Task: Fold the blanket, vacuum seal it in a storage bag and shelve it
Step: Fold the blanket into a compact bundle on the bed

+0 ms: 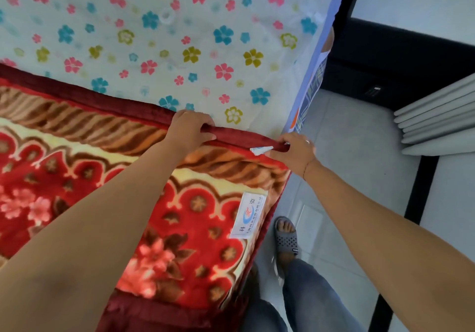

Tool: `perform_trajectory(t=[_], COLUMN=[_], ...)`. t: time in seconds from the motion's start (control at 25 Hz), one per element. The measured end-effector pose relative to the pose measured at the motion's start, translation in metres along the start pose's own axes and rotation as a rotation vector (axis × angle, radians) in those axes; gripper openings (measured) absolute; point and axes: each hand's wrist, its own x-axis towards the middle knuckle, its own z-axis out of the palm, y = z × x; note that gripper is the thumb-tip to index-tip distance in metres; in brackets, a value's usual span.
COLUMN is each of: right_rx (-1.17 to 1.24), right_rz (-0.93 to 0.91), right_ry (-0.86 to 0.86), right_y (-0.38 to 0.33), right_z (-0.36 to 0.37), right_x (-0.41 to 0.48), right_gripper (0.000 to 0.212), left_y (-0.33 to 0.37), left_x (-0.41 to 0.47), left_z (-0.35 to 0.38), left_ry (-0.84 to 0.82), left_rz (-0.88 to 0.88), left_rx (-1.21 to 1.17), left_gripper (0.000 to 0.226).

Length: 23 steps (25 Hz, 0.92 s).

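Left arm [77, 228] nearest, left hand [190, 128] curled over blanket [192, 216] hem | right hand [295, 151] pinched corner | I judged it heavy, floppy: hold hem.

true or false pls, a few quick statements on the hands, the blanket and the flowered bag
1. The left hand and right hand both grip the dark red edge of the blanket. True.
2. The blanket is inside the flowered bag. False: it lies outside the bag.
3. A white label shows on the blanket's top face. True.
4. The person is barefoot. False: a grey sandal is on the visible foot.
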Motion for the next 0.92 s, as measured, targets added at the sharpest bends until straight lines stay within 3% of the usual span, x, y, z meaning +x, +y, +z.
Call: perform_trajectory(t=[0.12, 0.28, 0.36, 0.52, 0.64, 0.92], right_rx=[0.128, 0.105, 0.109, 0.073, 0.067, 0.028], right_rz=[-0.06, -0.136, -0.139, -0.186, -0.216, -0.234], right_ry=[-0.136, -0.18, -0.2, -0.261, -0.349, -0.535], right_y=[0.0, -0.001, -0.005, -0.016, -0.026, -0.025], right_z=[-0.008, 0.001, 0.017, 0.076, 0.123, 0.233], right_x=[-0.033, -0.095, -0.128, -0.213, -0.276, -0.4], right_gripper=[0.024, 0.018, 0.025, 0.031, 0.017, 0.032], left_y=[0.002, -0.004, -0.014, -0.048, -0.076, -0.116], left_x=[-0.029, -0.09, -0.131, -0.237, -0.314, -0.467], left_z=[-0.011, -0.024, -0.024, -0.004, 0.016, 0.063], left_ry=[-0.044, -0.123, -0.152, -0.161, -0.196, -0.23], left_rz=[-0.011, 0.011, 0.005, -0.039, -0.101, -0.204], left_rx=[-0.105, -0.1, -0.089, -0.075, -0.084, -0.038], left_gripper=[0.034, 0.032, 0.033, 0.038, 0.034, 0.03])
